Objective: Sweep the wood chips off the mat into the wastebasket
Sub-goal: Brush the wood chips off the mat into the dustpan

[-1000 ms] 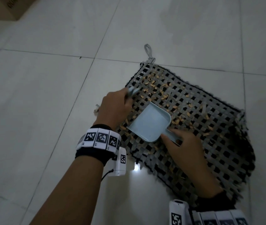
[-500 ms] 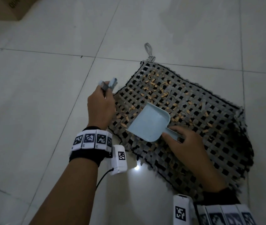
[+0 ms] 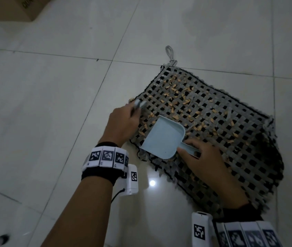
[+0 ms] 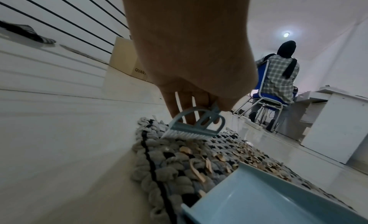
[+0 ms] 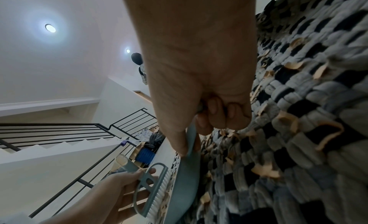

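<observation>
A grey and black woven mat [image 3: 231, 132] lies on the tiled floor, strewn with tan wood chips [image 3: 175, 97]. My left hand [image 3: 122, 122] grips a small blue brush [image 4: 197, 125] at the mat's left edge, its white bristles touching the weave. My right hand [image 3: 200, 155] grips the handle of a light blue dustpan [image 3: 163, 138] that rests on the mat's near-left part, mouth toward the brush. The pan [image 4: 268, 200] looks empty. In the right wrist view the brush [image 5: 153, 188] sits just left of the dustpan [image 5: 185, 180]. No wastebasket is in view.
A cardboard box [image 3: 7, 8] stands on the floor at the far left. In the left wrist view a person sits on a blue chair [image 4: 266, 97] beside white furniture [image 4: 334, 117]. A staircase with a black railing [image 5: 59, 130] shows in the right wrist view.
My left hand swung the brush left, off the mat and raised, then brought it back down onto the mat's left edge. The dustpan and right hand stayed almost still.
</observation>
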